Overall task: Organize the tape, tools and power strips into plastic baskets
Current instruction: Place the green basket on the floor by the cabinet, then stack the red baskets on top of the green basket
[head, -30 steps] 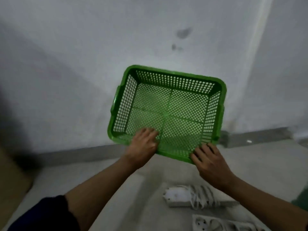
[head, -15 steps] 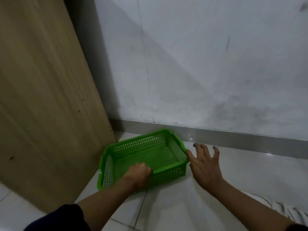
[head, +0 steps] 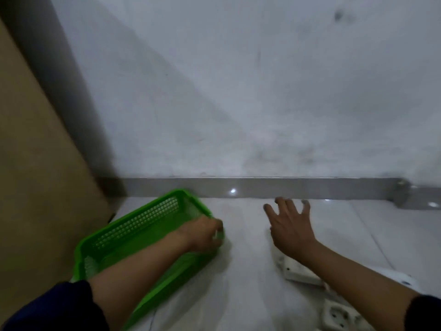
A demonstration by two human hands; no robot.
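A green plastic basket [head: 133, 225] rests on the white tiled floor at the lower left, empty as far as I can see. My left hand [head: 202, 234] is closed on its right-hand rim. My right hand [head: 290, 225] hovers over the floor to the right, fingers spread, holding nothing. Below my right forearm lies a white power strip [head: 298, 271]. A second white power strip [head: 341, 316] lies near the bottom right, partly hidden by my arm.
A tan wooden board [head: 35, 187] leans at the left, close to the basket's far corner. A grey skirting [head: 262, 187] runs along the foot of the white wall [head: 262, 91] behind everything.
The basket was held up in both hands, then came down onto the floor by the board. My right hand let go and moved off to the right; the view swung right.
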